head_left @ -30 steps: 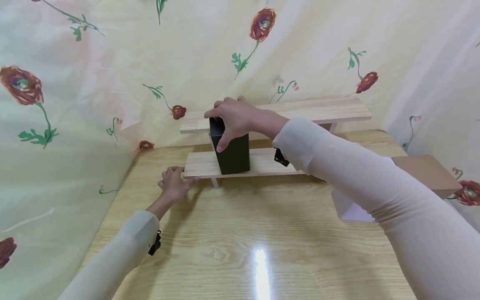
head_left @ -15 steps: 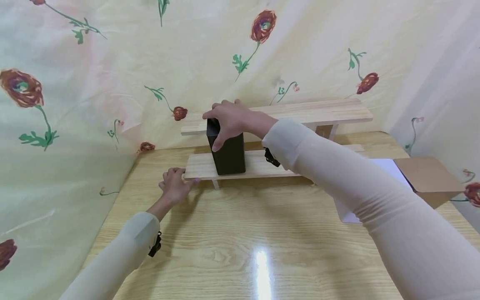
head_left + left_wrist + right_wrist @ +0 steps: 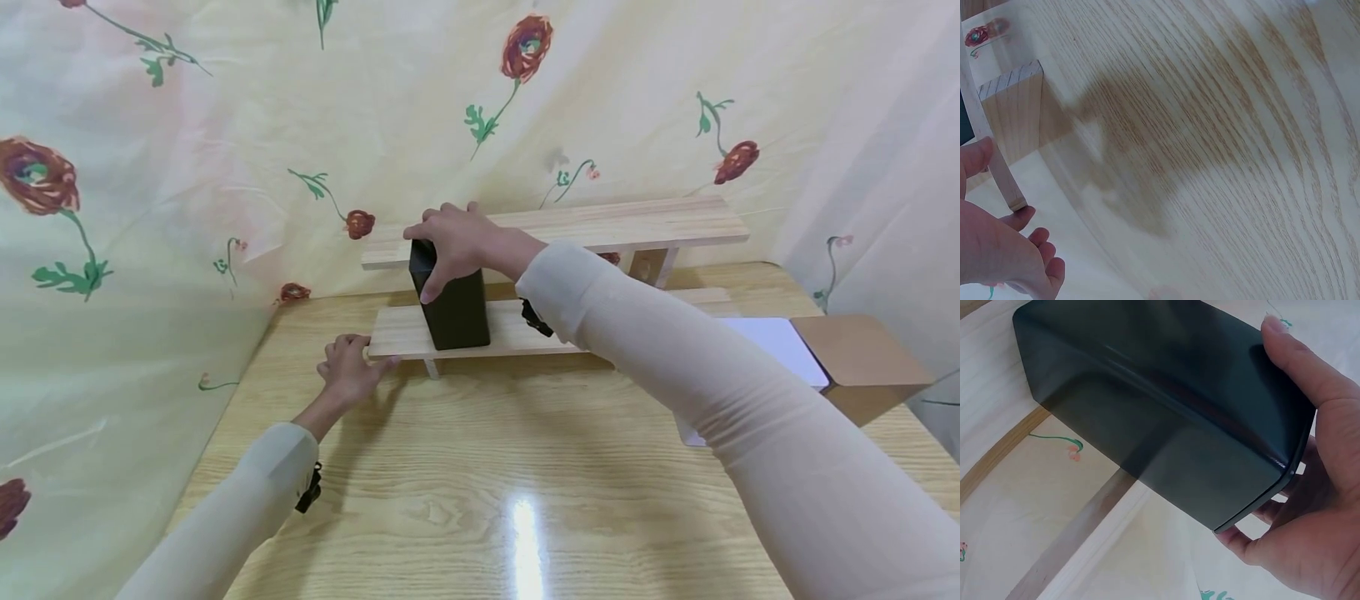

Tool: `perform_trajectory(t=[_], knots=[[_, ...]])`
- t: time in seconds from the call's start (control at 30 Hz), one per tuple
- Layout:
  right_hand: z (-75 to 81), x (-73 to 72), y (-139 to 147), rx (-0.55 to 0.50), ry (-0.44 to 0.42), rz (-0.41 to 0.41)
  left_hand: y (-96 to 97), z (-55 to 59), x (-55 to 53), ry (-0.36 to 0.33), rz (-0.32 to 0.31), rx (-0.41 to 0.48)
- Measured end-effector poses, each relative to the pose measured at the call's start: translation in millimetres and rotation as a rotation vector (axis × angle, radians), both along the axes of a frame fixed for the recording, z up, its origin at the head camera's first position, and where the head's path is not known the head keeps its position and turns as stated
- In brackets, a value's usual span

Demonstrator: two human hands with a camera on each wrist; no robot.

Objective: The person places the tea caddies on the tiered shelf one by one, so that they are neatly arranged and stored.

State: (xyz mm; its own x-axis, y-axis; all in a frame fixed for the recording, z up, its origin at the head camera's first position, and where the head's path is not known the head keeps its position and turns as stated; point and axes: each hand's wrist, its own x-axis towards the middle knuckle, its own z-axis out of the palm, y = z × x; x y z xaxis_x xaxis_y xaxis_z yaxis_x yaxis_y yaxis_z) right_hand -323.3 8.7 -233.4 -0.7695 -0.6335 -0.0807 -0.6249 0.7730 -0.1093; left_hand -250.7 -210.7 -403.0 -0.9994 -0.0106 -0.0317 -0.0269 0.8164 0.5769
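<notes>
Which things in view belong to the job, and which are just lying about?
In the job, judging by the hands:
- black box, gripped at its top by the right hand
- wooden shelf, held at its end by the left hand

Apparently just lying about, untouched by either hand:
- brown box
- white object beside it

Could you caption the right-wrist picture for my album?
A right hand grips one end of a glossy black rectangular box, floral cream sheeting behind.

Cream sheeting printed with red flowers surrounds a pale wood-grain tabletop at the back and sides. A narrow white light reflection gleams on its surface.
</notes>
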Motion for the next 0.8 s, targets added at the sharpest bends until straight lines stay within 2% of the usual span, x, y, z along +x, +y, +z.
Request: perform_trajectory(t=[0.37, 0.5, 0.67, 0.8], knots=[[1.6, 6.5, -0.9, 0.081, -0.033, -0.008, 0.1, -0.9, -1.2, 0.013, -0.005, 0.015], [6.9, 13.4, 1.4, 0.092, 0.001, -0.001, 1.6, -1.9, -1.0, 0.017, -0.006, 0.016], [18.9, 29.7, 10.3, 0.06, 0.065, 0.032, 2.3, -0.9, -0.3, 0.017, -0.007, 0.009], [25.3, 50.6, 25.7, 0.018, 0.122, 0.078, 2.7, 1.2, 0.4, 0.014, -0.012, 0.009]])
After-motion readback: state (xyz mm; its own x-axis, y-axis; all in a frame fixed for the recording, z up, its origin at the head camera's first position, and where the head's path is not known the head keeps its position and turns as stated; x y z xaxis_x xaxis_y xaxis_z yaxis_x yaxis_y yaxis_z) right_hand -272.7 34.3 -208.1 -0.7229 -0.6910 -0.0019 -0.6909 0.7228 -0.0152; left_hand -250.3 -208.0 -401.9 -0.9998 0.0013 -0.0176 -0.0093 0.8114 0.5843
